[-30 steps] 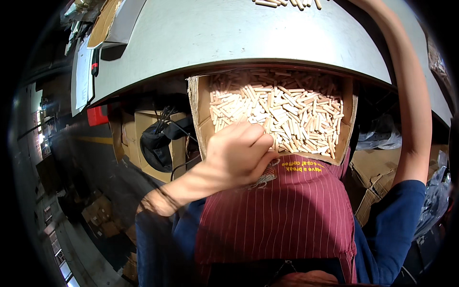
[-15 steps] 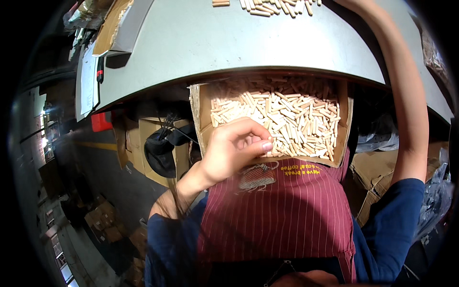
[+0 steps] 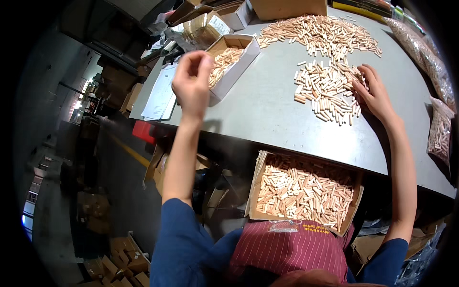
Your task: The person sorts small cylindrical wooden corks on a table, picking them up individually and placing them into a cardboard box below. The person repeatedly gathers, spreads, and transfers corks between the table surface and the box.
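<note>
My left hand (image 3: 191, 86) is raised beside the white cardboard box (image 3: 237, 71), which has wooden dowel pins (image 3: 224, 62) in it. Its fingers are curled towards the thumb, slightly blurred, and whatever they may hold is hidden. On the right side of the table, my right hand (image 3: 377, 98) rests with fingers apart at the right edge of a small pile of dowel pins (image 3: 330, 91). A larger heap of the same pins (image 3: 320, 33) spreads out behind. Below the table edge, an open cardboard box (image 3: 254, 191) full of dowel pins sits against my apron.
Clear plastic bags of pins (image 3: 439, 129) lie along the table's right side. Papers (image 3: 160, 95) are at the left edge, near a taped carton (image 3: 203, 31). Another cardboard box (image 3: 287, 8) stands at the back. Several cartons (image 3: 126, 258) are on the floor at left.
My left hand has gone from the box at my lap up to the white box at left. The view has shifted to show more of the table, with my right hand at the small pile.
</note>
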`<state>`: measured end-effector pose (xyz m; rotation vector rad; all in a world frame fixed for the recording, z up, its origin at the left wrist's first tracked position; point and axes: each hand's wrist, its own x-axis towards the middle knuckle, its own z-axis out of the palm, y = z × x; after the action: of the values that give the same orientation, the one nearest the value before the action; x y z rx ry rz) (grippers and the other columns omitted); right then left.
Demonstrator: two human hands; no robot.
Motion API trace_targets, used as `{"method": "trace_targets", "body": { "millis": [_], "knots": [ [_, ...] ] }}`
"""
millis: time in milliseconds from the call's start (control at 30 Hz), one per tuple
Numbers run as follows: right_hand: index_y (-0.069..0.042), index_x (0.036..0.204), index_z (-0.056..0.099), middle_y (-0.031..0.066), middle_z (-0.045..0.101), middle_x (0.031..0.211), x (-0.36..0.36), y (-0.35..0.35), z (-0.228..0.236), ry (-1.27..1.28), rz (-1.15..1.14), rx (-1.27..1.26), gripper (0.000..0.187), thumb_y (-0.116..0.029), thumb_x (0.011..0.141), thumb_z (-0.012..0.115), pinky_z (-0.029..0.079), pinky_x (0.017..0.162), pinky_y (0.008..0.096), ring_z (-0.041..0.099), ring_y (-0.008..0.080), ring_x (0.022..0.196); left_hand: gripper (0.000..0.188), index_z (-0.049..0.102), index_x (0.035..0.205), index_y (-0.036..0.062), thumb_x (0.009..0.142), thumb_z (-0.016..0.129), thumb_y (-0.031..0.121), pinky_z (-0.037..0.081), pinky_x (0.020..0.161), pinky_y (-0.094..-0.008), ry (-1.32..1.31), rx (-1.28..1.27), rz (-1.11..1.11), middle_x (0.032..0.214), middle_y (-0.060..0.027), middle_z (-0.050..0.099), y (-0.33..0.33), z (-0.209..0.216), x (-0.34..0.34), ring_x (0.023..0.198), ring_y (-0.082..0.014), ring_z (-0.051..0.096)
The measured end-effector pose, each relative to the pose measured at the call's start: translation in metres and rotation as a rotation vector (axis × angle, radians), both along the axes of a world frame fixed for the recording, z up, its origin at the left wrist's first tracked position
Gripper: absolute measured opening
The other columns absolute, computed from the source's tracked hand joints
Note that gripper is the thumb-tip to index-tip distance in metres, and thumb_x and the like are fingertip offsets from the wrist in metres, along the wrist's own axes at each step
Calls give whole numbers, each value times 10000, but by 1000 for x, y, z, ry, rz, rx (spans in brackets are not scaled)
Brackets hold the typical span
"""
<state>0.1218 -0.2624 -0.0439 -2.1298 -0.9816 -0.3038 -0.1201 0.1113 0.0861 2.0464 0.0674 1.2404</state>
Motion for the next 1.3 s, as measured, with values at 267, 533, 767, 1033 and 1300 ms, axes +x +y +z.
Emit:
{"method": "trace_targets", "body": {
  "millis": [267, 533, 767, 1033, 1300],
  "knots": [
    [15, 1366, 572, 208, 584, 1414, 9, -11, 10, -193, -141, 55, 532, -384, 1026, 660, 490, 1067, 415, 609, 375, 1266, 389, 654, 1316, 7, 941, 683, 104, 513, 999, -443, 285, 720, 158, 1226, -194, 685, 31, -46, 50, 1169, -365, 659],
    [49, 1415, 528, 243, 607, 1377, 7, -10, 6, 22, -171, 100, 593, -363, 1020, 688, 506, 1044, 436, 636, 370, 1219, 847, 269, 1663, 79, 1049, 459, 631, 106, 1219, -728, 663, 834, -427, 1726, -208, 235, -98, -99, 88, 1608, -433, 135],
    [28, 1325, 599, 240, 606, 1380, 9, -7, 8, -42, -112, 21, 467, -345, 1048, 636, 496, 1048, 438, 621, 391, 1230, 893, 230, 1679, 114, 1028, 451, 685, 85, 1216, -734, 690, 922, -472, 1749, -172, 186, -130, -107, 116, 1615, -412, 129],
    [30, 1353, 584, 235, 539, 1466, -15, 7, 12, 3, -7, -112, 462, -338, 1073, 569, 401, 1132, 489, 510, 401, 1353, 1068, 207, 1648, -23, 959, 526, 728, 126, 1220, -726, 661, 966, -647, 1725, -243, 192, -131, -97, 95, 1614, -411, 137],
    [-38, 1589, 396, 211, 351, 1667, -49, 18, 20, -120, 12, -457, 718, -519, 1068, 505, 144, 1260, 624, 273, 407, 1571, 1158, 207, 1635, -61, 859, 703, 642, 50, 1187, -782, 777, 899, -643, 1716, -284, 150, -128, -88, 70, 1606, -474, 91]
  ]
}}
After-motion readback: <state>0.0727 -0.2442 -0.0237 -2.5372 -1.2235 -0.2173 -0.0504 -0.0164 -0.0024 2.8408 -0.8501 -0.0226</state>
